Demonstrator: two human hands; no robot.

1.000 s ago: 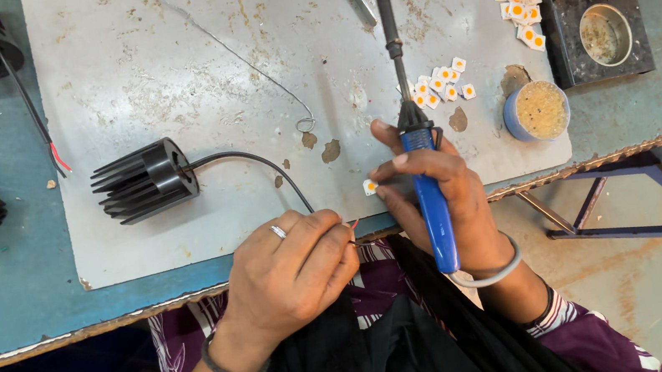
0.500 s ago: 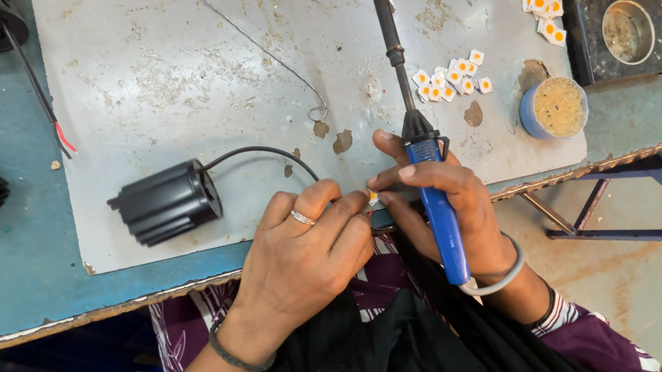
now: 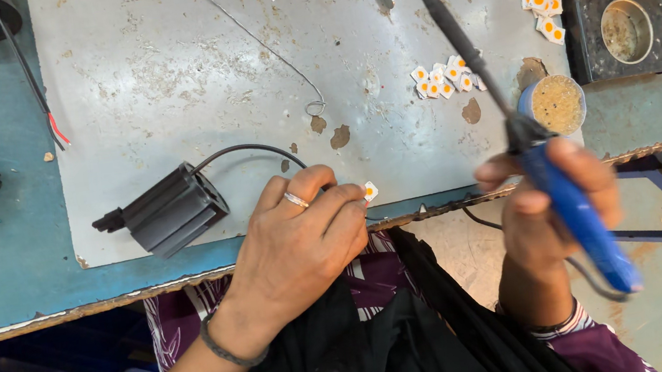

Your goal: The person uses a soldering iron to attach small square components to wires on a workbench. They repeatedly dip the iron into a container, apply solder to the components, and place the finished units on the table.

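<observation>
two hands over a scuffed grey mat (image 3: 166,80) on a blue bench (image 3: 2,251): left hand (image 3: 300,244) pinching a small chip (image 3: 370,191), right hand (image 3: 548,210) gripping a soldering iron (image 3: 547,159).

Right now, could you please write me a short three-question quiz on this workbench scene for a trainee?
1. True or false: the right hand holds a blue-handled soldering iron.
2. What does the left hand pinch at its fingertips?
3. Which lies nearest the small round tin: A) black finned housing, B) pile of small white chips, C) red and black wires?

Key: 1 true; 2 one small white chip; 3 B.
</observation>
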